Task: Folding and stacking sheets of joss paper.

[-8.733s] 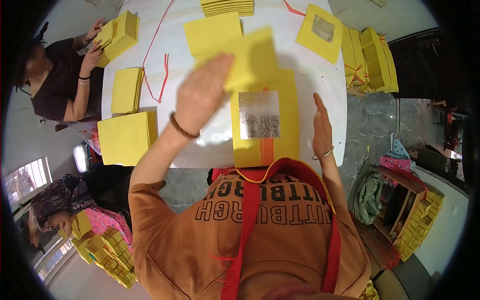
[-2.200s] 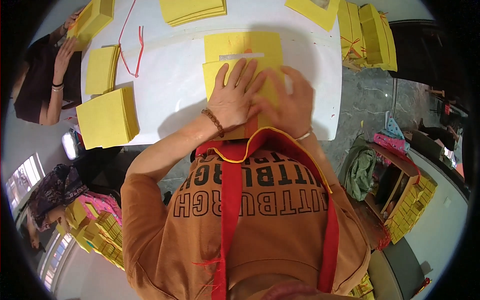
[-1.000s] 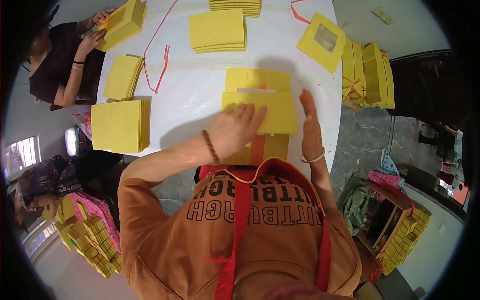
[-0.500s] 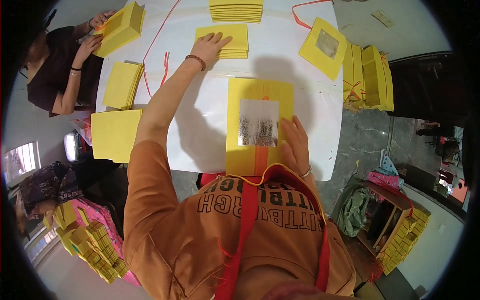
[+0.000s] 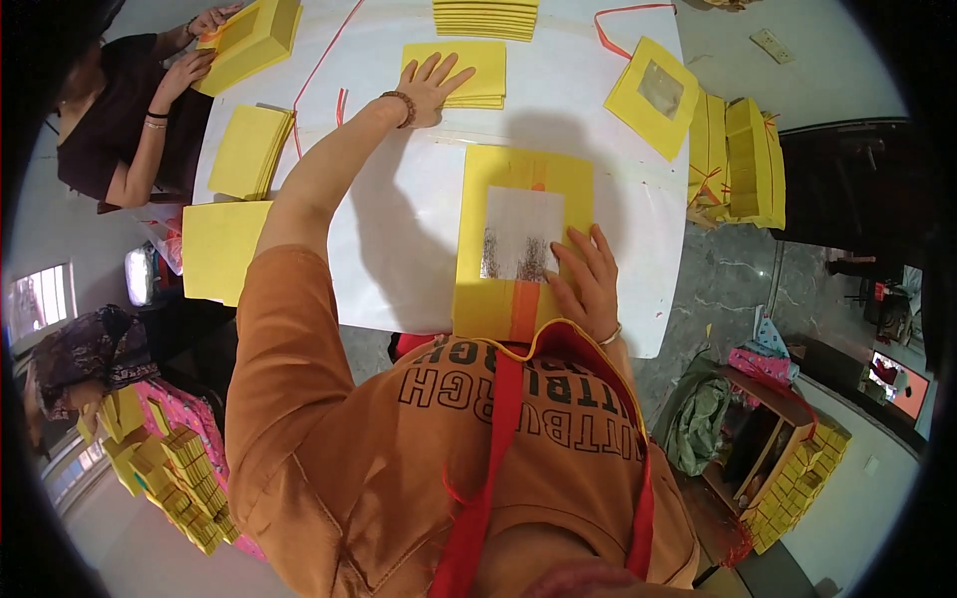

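In front of me on the white table lies a stack of yellow paper with an orange stripe down its middle and a square of silver foil on top. My right hand rests on the stack's right side, fingers apart, fingertips at the foil's edge. My left arm reaches forward to a smaller pile of yellow paper. Spread flat, my left hand presses on that pile's left part and covers some of it.
Another yellow pile sits at the far edge. At the right lies a yellow sheet with a foil square, near a red string. More yellow piles stand at the left, where a co-worker's hands handle a yellow bundle.
My right hand has moved left across the stack, its fingertips reaching the foil. My left hand's fingers are spread wider on the pile. The whole view has shifted slightly.
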{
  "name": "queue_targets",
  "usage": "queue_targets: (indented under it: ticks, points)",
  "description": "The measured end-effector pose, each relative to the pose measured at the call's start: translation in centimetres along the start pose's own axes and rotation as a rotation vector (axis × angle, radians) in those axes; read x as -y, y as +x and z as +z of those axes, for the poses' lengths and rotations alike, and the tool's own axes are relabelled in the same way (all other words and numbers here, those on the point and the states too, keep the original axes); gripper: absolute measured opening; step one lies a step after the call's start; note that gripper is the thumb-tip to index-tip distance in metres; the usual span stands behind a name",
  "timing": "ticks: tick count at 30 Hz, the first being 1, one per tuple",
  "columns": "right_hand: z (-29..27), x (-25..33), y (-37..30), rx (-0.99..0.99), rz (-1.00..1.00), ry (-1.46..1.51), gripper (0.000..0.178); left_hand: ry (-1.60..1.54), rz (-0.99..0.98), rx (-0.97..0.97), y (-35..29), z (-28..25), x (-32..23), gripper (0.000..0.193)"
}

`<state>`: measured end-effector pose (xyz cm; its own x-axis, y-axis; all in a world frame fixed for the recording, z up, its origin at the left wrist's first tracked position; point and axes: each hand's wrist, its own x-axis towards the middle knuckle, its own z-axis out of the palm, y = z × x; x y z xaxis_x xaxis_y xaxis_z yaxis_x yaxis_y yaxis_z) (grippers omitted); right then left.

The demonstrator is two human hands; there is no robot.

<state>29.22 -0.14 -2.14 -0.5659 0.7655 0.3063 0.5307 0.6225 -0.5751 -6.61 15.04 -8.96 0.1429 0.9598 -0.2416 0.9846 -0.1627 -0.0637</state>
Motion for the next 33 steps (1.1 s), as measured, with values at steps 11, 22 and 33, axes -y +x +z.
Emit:
queue_targets:
  ticks: [11,22,33]
  points:
    - [-0.4,-0.2,-0.5,0.072,-0.042,-0.057,0.037,-0.023,0.048,-0.076,-3.2,-4.6,-0.8,0.085]
    - [0.4,-1.1,-0.1,-0.013,-0.087,0.083,0.031,-0.458,0.501,-0.453,-23.4,-5.7,-14.6,0.051]
    - [1.0,-2.2,-0.6,0.02,-0.061,0.222,0.025,-0.505,0.449,-0.502,-26.4,-4.0,-16.7,0.035]
